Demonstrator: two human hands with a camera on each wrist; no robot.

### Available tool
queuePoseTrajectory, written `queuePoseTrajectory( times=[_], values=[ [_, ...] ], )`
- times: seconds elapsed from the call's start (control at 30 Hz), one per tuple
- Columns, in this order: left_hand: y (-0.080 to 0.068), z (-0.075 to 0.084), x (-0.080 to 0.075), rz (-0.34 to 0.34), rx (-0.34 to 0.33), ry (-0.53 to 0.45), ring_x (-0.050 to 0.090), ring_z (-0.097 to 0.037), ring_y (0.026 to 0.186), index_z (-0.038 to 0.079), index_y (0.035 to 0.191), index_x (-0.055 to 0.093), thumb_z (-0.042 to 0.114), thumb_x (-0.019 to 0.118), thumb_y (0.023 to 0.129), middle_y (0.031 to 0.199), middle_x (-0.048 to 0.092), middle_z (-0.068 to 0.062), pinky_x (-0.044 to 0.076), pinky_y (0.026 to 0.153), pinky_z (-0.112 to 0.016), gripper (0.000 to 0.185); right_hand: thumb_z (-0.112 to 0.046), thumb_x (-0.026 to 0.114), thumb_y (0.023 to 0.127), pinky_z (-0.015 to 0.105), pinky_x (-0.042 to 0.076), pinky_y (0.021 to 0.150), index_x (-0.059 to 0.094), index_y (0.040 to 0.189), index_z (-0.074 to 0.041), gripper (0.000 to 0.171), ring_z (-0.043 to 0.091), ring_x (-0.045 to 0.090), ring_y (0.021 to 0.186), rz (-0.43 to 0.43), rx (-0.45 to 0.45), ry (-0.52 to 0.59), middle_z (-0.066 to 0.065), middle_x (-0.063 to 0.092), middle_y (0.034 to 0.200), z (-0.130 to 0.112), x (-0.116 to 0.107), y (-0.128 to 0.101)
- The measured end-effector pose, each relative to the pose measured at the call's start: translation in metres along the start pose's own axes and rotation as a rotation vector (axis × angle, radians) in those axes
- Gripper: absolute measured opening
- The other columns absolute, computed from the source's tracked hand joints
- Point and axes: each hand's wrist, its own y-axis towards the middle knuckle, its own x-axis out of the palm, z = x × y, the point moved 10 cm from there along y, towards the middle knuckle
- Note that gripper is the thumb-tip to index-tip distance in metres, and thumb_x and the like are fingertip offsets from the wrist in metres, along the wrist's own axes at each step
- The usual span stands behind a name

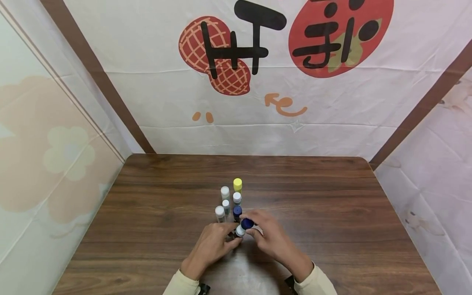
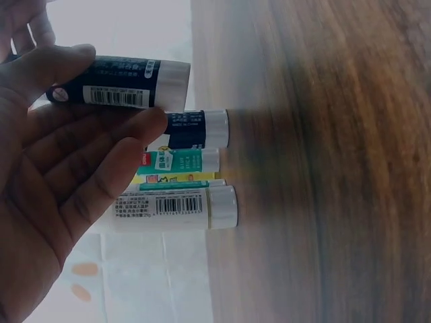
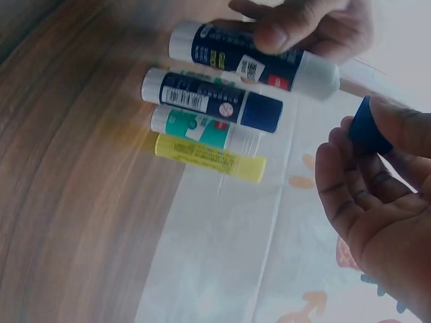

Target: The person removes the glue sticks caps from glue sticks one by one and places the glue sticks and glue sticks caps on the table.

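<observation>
My left hand (image 1: 211,242) grips a dark blue glue stick (image 3: 229,54) around its label, lifted off the table. Its cap is off and the white top end shows in the right wrist view. My right hand (image 1: 272,237) pinches the blue cap (image 3: 368,131) between thumb and fingers, just apart from that white end. Right behind the hands stands another dark blue glue stick (image 1: 237,212), its blue cap on. In the left wrist view the held stick's barcode label and white base face the camera.
Behind the hands several more glue sticks stand upright in two rows. They include a yellow one (image 1: 237,184), a green-labelled one with a white cap (image 1: 237,199) and a white one (image 1: 220,212). The brown wooden table (image 1: 313,196) meets printed cloth walls (image 1: 313,139) at the back and sides.
</observation>
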Motion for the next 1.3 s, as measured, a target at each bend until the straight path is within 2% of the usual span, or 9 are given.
queuePoseTrajectory(
  times=[0.13, 0.27, 0.43, 0.6, 0.93, 1.13, 1.3],
  values=[
    [-0.002, -0.002, 0.0, 0.018, -0.016, -0.018, 0.055, -0.003, 0.056, 0.018, 0.082, 0.065, 0.023, 0.08, 0.076, 0.067, 0.063, 0.009, 0.042, 0.048, -0.02, 0.017, 0.002, 0.075, 0.078, 0.039, 0.051, 0.086, 0.064, 0.12, -0.006, 0.043, 0.021, 0.061, 0.106, 0.017, 0.076, 0.002, 0.006, 0.065, 0.115, 0.008, -0.006, -0.001],
    [-0.002, -0.005, -0.001, 0.037, -0.043, -0.026, 0.059, -0.003, 0.058, 0.018, 0.082, 0.065, 0.022, 0.079, 0.077, 0.069, 0.065, 0.01, 0.044, 0.049, -0.019, 0.016, 0.002, 0.075, 0.079, 0.039, 0.053, 0.081, 0.064, 0.119, -0.006, 0.043, 0.019, 0.062, 0.099, 0.045, 0.111, -0.015, 0.006, 0.065, 0.113, 0.016, -0.01, -0.003],
    [-0.001, -0.007, -0.001, 0.06, -0.064, 0.02, 0.054, 0.0, 0.055, 0.02, 0.082, 0.064, 0.022, 0.08, 0.075, 0.067, 0.063, 0.012, 0.042, 0.047, -0.021, 0.017, 0.003, 0.078, 0.075, 0.036, 0.054, 0.074, 0.066, 0.114, -0.004, 0.042, 0.017, 0.062, 0.088, 0.115, 0.16, -0.088, 0.006, 0.067, 0.105, 0.029, -0.017, -0.005],
    [0.0, -0.011, 0.002, 0.04, -0.1, 0.024, 0.052, 0.0, 0.056, 0.019, 0.084, 0.065, 0.023, 0.08, 0.076, 0.068, 0.063, 0.011, 0.042, 0.048, -0.022, 0.017, 0.004, 0.08, 0.072, 0.034, 0.053, 0.072, 0.068, 0.111, -0.004, 0.042, 0.016, 0.062, 0.085, 0.157, 0.194, -0.146, 0.005, 0.068, 0.099, 0.04, -0.021, -0.008],
    [0.0, -0.015, 0.007, 0.066, -0.105, 0.029, 0.042, -0.001, 0.052, 0.02, 0.079, 0.061, 0.023, 0.081, 0.073, 0.062, 0.055, 0.012, 0.034, 0.045, -0.02, 0.021, 0.006, 0.079, 0.071, 0.036, 0.053, 0.073, 0.067, 0.106, -0.001, 0.038, 0.02, 0.064, 0.086, 0.045, 0.195, -0.202, 0.008, 0.068, 0.097, 0.064, 0.0, -0.012],
    [0.0, -0.018, 0.01, 0.057, -0.123, 0.016, 0.045, -0.002, 0.053, 0.02, 0.079, 0.062, 0.024, 0.08, 0.074, 0.064, 0.057, 0.011, 0.036, 0.046, -0.021, 0.019, -0.002, 0.078, 0.075, 0.036, 0.053, 0.077, 0.067, 0.105, -0.003, 0.032, 0.02, 0.063, 0.089, -0.039, 0.274, -0.197, 0.007, 0.067, 0.099, 0.08, 0.017, -0.016],
    [-0.001, -0.018, 0.012, 0.056, -0.125, 0.008, 0.046, -0.003, 0.053, 0.02, 0.077, 0.06, 0.022, 0.08, 0.073, 0.064, 0.057, 0.01, 0.036, 0.046, -0.022, 0.02, -0.003, 0.08, 0.073, 0.031, 0.051, 0.07, 0.067, 0.099, -0.005, 0.029, 0.016, 0.06, 0.081, -0.052, 0.299, -0.23, 0.004, 0.064, 0.093, 0.086, 0.022, -0.018]
  ],
)
